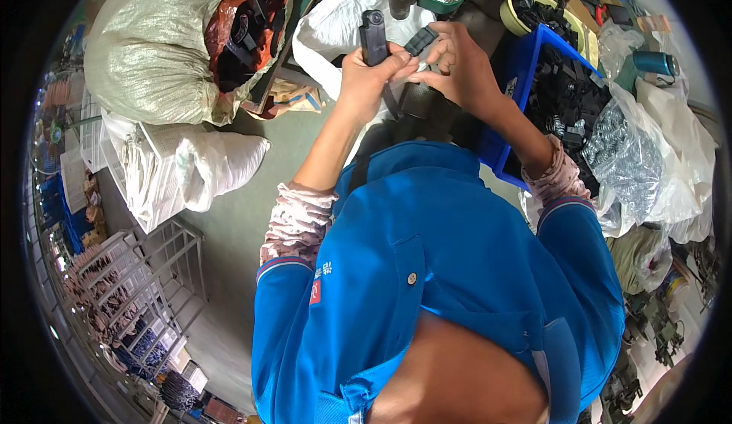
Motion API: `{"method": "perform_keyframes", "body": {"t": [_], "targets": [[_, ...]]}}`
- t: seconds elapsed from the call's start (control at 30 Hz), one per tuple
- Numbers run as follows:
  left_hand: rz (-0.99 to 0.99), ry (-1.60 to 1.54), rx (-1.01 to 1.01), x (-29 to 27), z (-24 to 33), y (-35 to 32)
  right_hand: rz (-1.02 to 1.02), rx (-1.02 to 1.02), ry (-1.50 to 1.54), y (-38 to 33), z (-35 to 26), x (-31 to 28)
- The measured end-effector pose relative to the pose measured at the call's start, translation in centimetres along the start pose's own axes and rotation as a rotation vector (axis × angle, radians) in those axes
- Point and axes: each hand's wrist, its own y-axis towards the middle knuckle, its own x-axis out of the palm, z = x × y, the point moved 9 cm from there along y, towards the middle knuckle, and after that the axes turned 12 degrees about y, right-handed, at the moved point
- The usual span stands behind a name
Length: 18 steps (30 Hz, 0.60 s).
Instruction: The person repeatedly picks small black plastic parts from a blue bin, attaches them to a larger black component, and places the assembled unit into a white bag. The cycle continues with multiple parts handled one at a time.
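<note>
Gripping black part, small clip, both hands

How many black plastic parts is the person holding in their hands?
2: a long black part gripped upright in the left hand, and a smaller flat black piece pinched by the right hand beside it. Others may be hidden behind fingers.

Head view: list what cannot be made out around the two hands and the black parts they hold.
- Left hand: its fingers cover the lower end of the long black part.
- Right hand: hides most of the small black part; whether the two parts touch is unclear.
- Blue bin: its black pieces are too small and dark to tell apart; the right forearm crosses it.
</note>
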Motion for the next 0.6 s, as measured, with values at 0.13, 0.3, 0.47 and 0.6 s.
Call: {"method": "perform_keyframes", "body": {"t": [0.13, 0.3, 0.47, 0.6], "targets": [[0.065, 0.034, 0.065, -1.5, 0.8, -0.2, -0.030, 0.204, 0.296, 0.9, 1.8, 0.3], [0.067, 0.253, 0.174, -1.5, 1.9, -0.1, -0.002, 0.406, 0.810, 0.8, 3.9, 0.5], [0.072, 0.284, 0.199, -1.5, 2.1, 0.5, -0.002, 0.396, 0.843, 0.2, 4.7, 0.1], [0.037, 0.136, 0.128, -1.2, 1.1, 1.0, -0.008, 0.354, 0.775, -0.2, 4.7, 0.0]]}}
